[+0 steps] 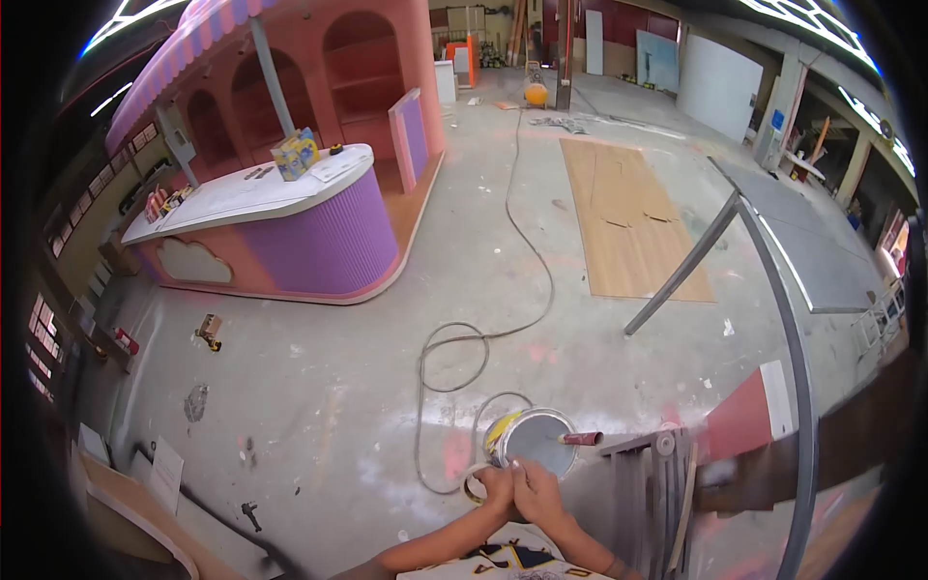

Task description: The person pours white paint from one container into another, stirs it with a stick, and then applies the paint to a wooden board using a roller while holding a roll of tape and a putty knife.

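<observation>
My left hand (pixel 495 489) is closed on a pale ring that looks like a roll of tape (pixel 470 485), held low in front of my body. Pressed close against it is my right hand (pixel 538 500), its fingers drawn together; whatever they pinch is too small to make out. Just beyond both hands stands a paint bucket (pixel 498 435) with a yellow patch on its side and grey paint inside. A brush with a dark red handle (pixel 582 439) lies over the bucket's right rim.
A grey metal frame (pixel 800 387) and a dark slatted stand (pixel 652 493) rise at my right. A hose (pixel 517 203) loops over the concrete floor. Ahead lies a wooden sheet (pixel 628 222). At the left is a pink and purple counter (pixel 319 242). A drill-like tool (pixel 251 515) lies front left.
</observation>
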Tool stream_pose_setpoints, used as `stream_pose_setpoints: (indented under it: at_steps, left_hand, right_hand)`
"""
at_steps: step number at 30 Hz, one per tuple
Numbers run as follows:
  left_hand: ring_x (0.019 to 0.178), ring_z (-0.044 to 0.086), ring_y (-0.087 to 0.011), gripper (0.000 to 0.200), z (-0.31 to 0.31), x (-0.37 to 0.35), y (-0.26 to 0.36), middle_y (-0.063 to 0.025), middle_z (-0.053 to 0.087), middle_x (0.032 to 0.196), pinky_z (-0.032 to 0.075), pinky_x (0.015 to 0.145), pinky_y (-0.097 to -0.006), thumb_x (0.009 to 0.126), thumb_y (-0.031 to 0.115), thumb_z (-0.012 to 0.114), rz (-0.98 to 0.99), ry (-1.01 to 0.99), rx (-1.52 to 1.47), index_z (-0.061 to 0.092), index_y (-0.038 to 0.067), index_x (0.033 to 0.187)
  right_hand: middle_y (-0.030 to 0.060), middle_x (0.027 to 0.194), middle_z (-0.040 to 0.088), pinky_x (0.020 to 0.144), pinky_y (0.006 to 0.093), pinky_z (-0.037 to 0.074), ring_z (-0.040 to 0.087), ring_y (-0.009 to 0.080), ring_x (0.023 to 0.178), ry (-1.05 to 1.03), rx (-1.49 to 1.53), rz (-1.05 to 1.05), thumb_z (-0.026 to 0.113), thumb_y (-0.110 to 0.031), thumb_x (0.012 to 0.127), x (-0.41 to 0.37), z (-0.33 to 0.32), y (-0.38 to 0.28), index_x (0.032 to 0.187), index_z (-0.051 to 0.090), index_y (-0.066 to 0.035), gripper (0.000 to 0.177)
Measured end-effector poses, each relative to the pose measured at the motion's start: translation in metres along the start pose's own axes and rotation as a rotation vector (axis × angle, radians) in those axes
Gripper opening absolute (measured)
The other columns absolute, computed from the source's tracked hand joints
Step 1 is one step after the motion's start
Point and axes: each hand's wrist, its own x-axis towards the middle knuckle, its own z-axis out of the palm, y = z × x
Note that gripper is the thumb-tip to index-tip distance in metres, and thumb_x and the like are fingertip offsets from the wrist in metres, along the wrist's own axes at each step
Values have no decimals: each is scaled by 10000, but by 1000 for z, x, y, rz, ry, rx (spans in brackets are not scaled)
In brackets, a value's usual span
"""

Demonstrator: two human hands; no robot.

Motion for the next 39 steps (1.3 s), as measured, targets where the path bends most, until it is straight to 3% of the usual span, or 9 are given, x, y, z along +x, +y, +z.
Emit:
stream_pose_setpoints:
  at_steps: [4,6,7,13,20,28,30,33,39]
  left_hand:
    - [832,620,-229,274,122,60,46,-123,596,969,530,754,-374,942,155,587,29,-61,-6,464,-39,1091]
    - [820,627,-191,450,175,69,73,-130,584,951,552,704,-337,836,50,711,79,191,125,386,-88,1115]
    - [834,624,-199,208,151,145,32,-110,596,920,527,675,-345,900,62,649,147,375,283,508,-46,1008]
    - [827,640,-225,165,301,189,104,-124,598,931,533,629,-365,947,89,596,68,144,74,519,-52,986]
    - [764,622,-176,254,411,351,141,-100,595,909,526,622,-320,914,75,653,-13,45,-73,480,-75,1024]
    - [859,587,-170,393,561,545,177,-134,593,988,518,692,-327,861,182,716,323,334,659,495,-113,996]
    - [900,574,-167,419,596,569,194,-128,584,1010,518,736,-342,888,182,689,274,158,805,432,-84,1083]
    - [958,614,-219,272,661,593,228,-101,606,1006,505,845,-347,1003,327,435,-45,-85,159,500,68,1055]
    - [977,619,-170,297,765,721,238,-56,617,1013,510,842,-346,1039,315,347,-168,-254,192,544,93,1022]
  right_hand:
    - [256,889,691,750,385,532,701,332,822,-16,154,10,527,-218,988,128,-63,22,1058,686,33,305]
    - [277,758,643,650,409,510,675,327,679,-160,22,80,527,-244,984,176,-94,26,958,676,55,335]
    - [267,666,603,587,433,486,648,330,590,-147,32,19,510,-254,990,202,-106,30,876,648,71,371]
    - [312,754,617,646,524,480,629,491,739,-217,-133,-1,508,-232,969,344,-179,19,838,644,53,342]
    - [316,680,582,572,496,476,626,481,660,-142,-184,-69,518,-222,971,529,-221,63,805,642,69,358]
    - [312,695,597,627,548,496,619,493,677,-192,-438,-38,524,-268,927,760,-305,101,734,682,31,389]
    - [296,694,611,637,552,505,624,486,674,-180,-502,-20,516,-285,923,799,-333,102,735,693,15,396]
    - [260,699,644,658,556,519,638,467,666,-157,-579,34,504,-310,920,856,-370,112,728,709,-13,409]
    - [220,781,701,683,509,548,685,417,719,-238,-621,181,510,-330,882,996,-440,169,786,748,-48,381]
